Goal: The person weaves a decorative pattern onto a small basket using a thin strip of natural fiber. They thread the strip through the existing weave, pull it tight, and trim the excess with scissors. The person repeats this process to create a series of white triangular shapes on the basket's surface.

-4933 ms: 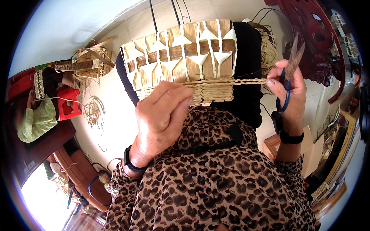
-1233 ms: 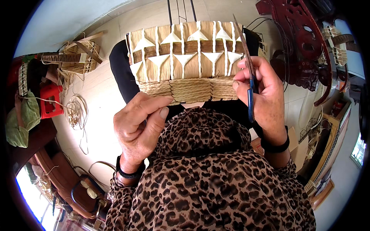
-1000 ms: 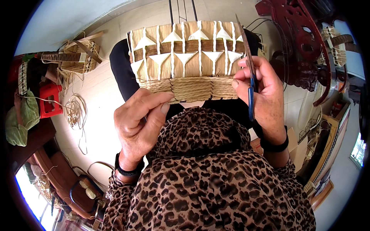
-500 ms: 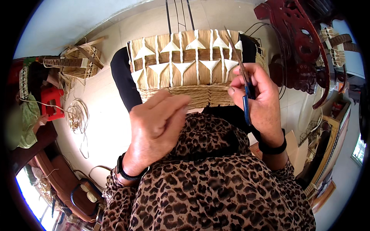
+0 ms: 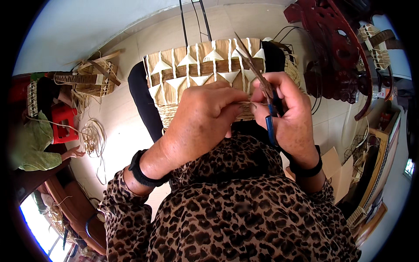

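Observation:
A woven straw basket (image 5: pixel 222 66) lies across my lap, its side covered with white triangles, white twisted cords and a brown band. Rope-like weaving runs along its near edge, partly behind my hands. My left hand (image 5: pixel 203 115) is closed in a pinch in front of that edge; whatever is between its fingertips is too small to name. Close beside it, my right hand (image 5: pixel 288 109) grips scissors (image 5: pixel 269 111) with blue handles, their dark blades pointing up and away over the basket. The right thumb and fingertips almost meet the left fingertips.
Another person's hand (image 5: pixel 75 153) and green sleeve (image 5: pixel 41 146) show at the left, near a red plastic stool (image 5: pixel 64 124) and a loose coil of cane strips (image 5: pixel 94 137). Another basket (image 5: pixel 94 76) stands far left. Carved dark red furniture (image 5: pixel 325 43) stands at the right.
My left hand has moved right and up to meet my right fingertips. The scissors have shifted slightly left with my right hand. The other person's hand has come further into view.

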`<state>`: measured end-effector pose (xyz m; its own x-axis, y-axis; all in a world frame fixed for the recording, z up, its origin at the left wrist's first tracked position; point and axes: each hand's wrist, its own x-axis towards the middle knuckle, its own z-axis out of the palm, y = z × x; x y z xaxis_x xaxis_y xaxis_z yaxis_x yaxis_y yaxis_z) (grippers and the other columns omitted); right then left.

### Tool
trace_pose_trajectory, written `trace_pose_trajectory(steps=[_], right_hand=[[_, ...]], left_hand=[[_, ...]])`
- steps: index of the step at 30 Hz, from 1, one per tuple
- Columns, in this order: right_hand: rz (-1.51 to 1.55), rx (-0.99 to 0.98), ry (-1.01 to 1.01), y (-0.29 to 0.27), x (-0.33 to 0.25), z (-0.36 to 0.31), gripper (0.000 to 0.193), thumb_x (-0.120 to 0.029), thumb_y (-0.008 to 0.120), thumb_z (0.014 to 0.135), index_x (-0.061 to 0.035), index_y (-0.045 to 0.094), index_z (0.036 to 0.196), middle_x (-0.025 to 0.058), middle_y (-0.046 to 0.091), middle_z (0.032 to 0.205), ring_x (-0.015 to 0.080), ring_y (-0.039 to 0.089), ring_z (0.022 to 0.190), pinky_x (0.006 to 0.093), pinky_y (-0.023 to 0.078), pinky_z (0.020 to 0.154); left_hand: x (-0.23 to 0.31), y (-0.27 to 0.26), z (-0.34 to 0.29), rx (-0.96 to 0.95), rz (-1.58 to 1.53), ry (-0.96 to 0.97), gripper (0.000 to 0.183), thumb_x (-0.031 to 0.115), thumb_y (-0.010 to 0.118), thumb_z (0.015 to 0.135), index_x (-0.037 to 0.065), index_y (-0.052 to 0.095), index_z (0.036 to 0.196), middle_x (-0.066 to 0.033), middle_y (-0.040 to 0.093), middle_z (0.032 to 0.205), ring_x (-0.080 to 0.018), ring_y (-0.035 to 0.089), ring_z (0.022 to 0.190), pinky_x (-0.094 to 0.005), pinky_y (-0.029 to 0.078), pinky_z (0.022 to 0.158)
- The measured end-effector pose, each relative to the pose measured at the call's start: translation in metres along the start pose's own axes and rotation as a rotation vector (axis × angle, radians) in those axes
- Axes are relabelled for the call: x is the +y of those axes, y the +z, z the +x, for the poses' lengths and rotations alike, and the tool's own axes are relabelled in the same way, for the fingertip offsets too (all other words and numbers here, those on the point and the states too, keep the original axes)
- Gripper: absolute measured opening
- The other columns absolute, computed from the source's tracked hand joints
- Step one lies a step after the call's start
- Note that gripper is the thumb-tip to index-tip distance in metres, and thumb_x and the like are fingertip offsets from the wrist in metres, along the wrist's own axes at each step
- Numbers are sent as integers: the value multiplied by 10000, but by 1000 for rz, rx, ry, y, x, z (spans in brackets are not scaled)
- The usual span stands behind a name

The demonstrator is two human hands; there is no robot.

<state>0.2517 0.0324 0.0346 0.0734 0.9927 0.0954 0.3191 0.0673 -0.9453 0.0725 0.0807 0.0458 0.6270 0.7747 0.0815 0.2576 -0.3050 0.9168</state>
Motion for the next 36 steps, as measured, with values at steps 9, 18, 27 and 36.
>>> trace_pose_trajectory(steps=[9, 18, 27, 36], right_hand=[[-83, -15, -15, -4, 1, 3, 310, -72, 734, 773, -46, 586, 1043, 15, 559, 675, 55, 512, 581, 227, 438, 534], [-161, 8, 4, -13, -12, 4, 354, -75, 751, 769, -39, 582, 1078, 46, 609, 790, 67, 578, 735, 234, 490, 670], [-102, -271, 316, -51, -25, -51, 483, -275, 805, 741, -21, 567, 1076, 25, 584, 792, 85, 532, 711, 243, 436, 626], [-155, -330, 447, -28, -8, -61, 489, -378, 760, 778, -21, 565, 1049, 94, 578, 757, 191, 542, 665, 317, 432, 607]], left_hand=[[4, -7, 13, -163, -294, -426, 145, 78, 622, 914, -31, 672, 996, -19, 627, 664, -77, 604, 503, -182, 397, 440], [4, -5, 21, -200, -371, -512, 130, 79, 615, 908, -45, 655, 913, -32, 622, 635, -78, 579, 463, -178, 353, 390], [-6, -7, 21, -199, -575, -569, 114, 52, 594, 907, -58, 620, 907, -63, 604, 648, -106, 576, 447, -181, 351, 366], [-7, -4, 21, -191, -629, -570, 95, 40, 598, 903, -53, 615, 895, -87, 621, 697, -120, 587, 451, -193, 378, 358]])
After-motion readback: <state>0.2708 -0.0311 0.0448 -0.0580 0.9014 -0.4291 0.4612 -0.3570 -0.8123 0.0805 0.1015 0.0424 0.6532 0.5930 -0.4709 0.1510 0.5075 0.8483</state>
